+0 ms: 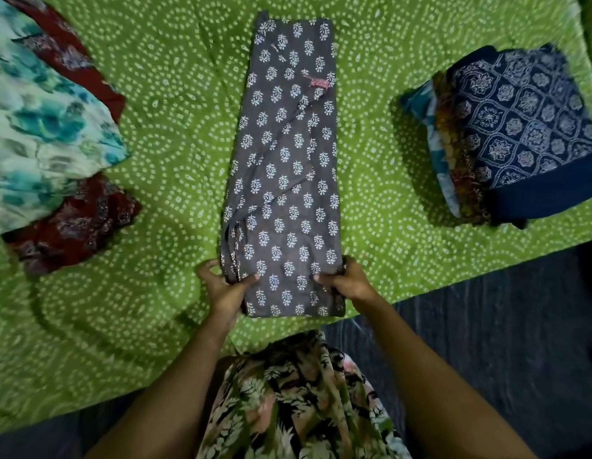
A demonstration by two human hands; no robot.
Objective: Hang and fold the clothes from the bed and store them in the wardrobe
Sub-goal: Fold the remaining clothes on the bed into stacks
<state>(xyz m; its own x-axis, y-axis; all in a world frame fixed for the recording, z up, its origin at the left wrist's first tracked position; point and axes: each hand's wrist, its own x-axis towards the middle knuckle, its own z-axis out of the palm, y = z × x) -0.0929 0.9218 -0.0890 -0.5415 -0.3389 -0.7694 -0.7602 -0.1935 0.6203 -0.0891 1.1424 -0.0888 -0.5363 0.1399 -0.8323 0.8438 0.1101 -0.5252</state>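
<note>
The bed (162, 134) fills most of your view, and its green dotted cover serves as your folding surface. Its near edge runs across at 5 o'clock, above the dark floor (503, 342).

At 9 o'clock lies the loose heap (39, 127), teal-and-white floral cloth over maroon print. It is rumpled, so it looks like the work waiting.

In the centre, running from 12 o'clock down to 6, is the grey printed garment (288, 167). It is folded lengthwise into a long narrow strip and lies flat on the cover, square to you, which lets both ends line up for a crosswise fold.

At 3 o'clock sits the folded stack (520, 127), navy print on top. It is well apart from the strip, so finished pieces stay out of the way.

Your left hand (223, 286) and right hand (346, 281) each pinch a near corner of the strip, thumbs on top and fingers curled round the edges. That grip suits lifting the near end evenly and carrying it toward 12 o'clock.

A small pink mark (318, 82) shows near the far end. The wardrobe is not in view.
</note>
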